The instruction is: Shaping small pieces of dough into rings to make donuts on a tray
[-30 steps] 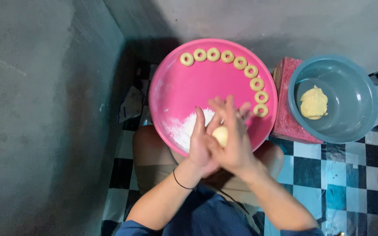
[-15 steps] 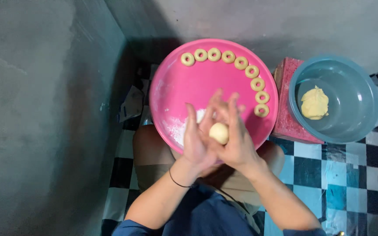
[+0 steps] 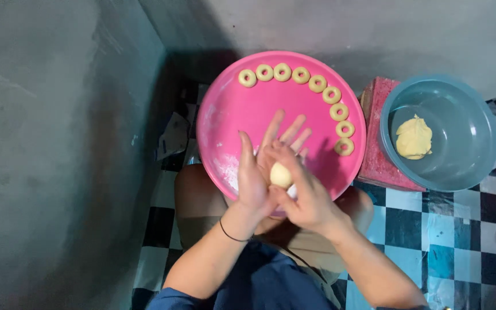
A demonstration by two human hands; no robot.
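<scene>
Centrally in the head view, the left hand and right hand press a pale dough ball between their palms, fingers spread, above the near part of the round pink tray. Nine ring-shaped dough pieces line the tray's far rim. Right of the tray, a blue-grey basin holds a dough lump, partly resting on a red block

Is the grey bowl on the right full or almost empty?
Almost empty. The bowl holds only one small yellow dough lump on its bare bottom.
</scene>
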